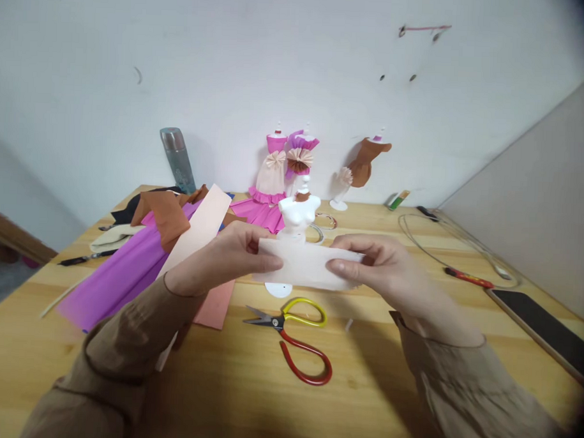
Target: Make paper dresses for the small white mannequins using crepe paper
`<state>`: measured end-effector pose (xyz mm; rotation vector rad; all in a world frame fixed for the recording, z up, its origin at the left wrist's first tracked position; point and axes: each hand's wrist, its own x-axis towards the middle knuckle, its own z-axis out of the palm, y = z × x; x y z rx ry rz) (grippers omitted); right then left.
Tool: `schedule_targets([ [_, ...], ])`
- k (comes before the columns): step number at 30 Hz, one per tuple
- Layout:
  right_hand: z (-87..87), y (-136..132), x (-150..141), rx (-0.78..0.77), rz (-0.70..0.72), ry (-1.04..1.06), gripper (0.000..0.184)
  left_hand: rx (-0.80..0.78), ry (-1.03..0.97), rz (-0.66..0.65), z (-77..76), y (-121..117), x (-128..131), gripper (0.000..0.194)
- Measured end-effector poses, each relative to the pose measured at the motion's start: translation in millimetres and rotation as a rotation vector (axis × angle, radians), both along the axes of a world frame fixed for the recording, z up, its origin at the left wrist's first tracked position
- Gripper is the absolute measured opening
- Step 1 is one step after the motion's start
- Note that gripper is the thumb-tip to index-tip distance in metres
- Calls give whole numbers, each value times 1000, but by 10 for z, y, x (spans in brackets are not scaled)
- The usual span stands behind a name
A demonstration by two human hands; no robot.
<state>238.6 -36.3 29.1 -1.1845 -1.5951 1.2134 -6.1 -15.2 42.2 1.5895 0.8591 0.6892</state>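
Between my two hands a pale pink strip of paper (304,265) is stretched out level above the table. My left hand (233,252) pinches its left end, thumb in front and fingers behind. The right end is gripped the same way by my right hand (374,263). Just behind the strip stands a small white mannequin (298,213) with a brown patch at its neck; the strip hides its lower part, and its round base shows below. Scissors (279,322) with one yellow and one red handle lie open on the table beneath the strip.
Purple, brown and pink paper sheets (127,271) are heaped at the left near a grey bottle (178,161). Dressed mannequins (275,161) stand along the wall, one in brown (365,161). A phone (547,327), a red-handled tool (468,277) and a cable (406,232) lie at the right.
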Motion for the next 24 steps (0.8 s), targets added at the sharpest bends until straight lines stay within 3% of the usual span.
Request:
schedule_targets([
  [5, -2, 7, -54, 53, -19, -17, 35, 118, -11, 170, -57, 55, 10, 19],
  [16, 103, 238, -114, 117, -49, 53, 33, 256, 17, 261, -86, 106, 4, 20],
  [24, 61, 205, -104, 35, -81, 76, 33, 74, -73, 194, -81, 116, -15, 25],
])
